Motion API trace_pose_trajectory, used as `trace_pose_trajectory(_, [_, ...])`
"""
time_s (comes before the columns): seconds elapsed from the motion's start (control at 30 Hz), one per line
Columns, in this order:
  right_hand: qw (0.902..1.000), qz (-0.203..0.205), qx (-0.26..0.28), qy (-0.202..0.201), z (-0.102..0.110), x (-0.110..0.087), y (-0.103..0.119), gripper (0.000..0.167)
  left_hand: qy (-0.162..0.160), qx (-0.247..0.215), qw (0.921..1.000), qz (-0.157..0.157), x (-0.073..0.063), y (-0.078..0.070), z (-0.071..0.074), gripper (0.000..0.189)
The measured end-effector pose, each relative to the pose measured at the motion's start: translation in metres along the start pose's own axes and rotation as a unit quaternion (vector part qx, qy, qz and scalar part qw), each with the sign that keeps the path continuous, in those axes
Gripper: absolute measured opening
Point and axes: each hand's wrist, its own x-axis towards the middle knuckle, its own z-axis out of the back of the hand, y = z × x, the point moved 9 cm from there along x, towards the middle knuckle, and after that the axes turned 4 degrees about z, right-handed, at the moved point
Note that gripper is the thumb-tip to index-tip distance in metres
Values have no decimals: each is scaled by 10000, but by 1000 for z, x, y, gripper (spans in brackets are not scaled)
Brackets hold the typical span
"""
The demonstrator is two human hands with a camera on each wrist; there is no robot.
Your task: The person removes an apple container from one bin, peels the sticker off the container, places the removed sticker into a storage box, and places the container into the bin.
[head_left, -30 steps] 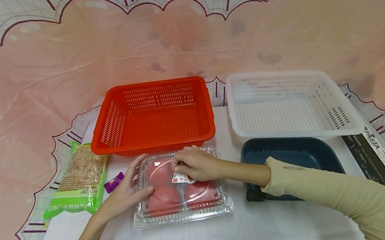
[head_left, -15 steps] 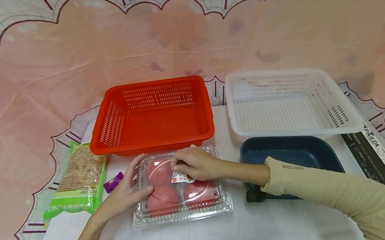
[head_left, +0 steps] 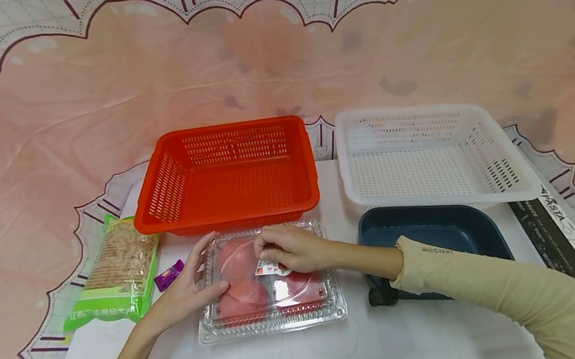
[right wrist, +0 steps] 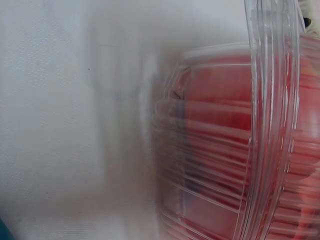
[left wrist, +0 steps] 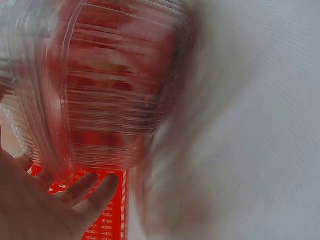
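A clear plastic clamshell box (head_left: 275, 325) with several round red pieces that look like fruit sits on the white table. On its lid is a white label (head_left: 267, 268) with red and green print. My right hand (head_left: 294, 249) pinches the label's upper edge between thumb and bent fingers. At the box's left side, my left hand (head_left: 189, 287) steadies it, thumb laid on the lid and fingers stretched along the far left corner. The left wrist view shows those fingers (left wrist: 97, 197) extended past the box's ribbed side. In the right wrist view the box (right wrist: 215, 150) shows, but the hand does not.
Behind the box stand a red basket (head_left: 244, 218) and a white basket (head_left: 439, 194). A dark blue pan (head_left: 427, 224) lies under the right forearm, beside a black-and-white box (head_left: 564, 245). To the left are a green food bag (head_left: 114, 271) and a purple wrapped candy (head_left: 169, 275).
My right fingers have shifted slightly on the label, with the raised finger lowered at the far side. The left hand and the box stay in place.
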Motion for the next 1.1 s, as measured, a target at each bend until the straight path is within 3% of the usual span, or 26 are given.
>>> trace_pose_trajectory(0.4, [9990, 251, 377, -40, 0, 0, 1, 6, 13, -15, 10000, 69, 0, 3, 2, 90])
trace_pose_trajectory(1.1, [9935, -109, 1135, 41, 2, -1, -7, 7, 2, 5, 10000, 66, 0, 4, 2, 90])
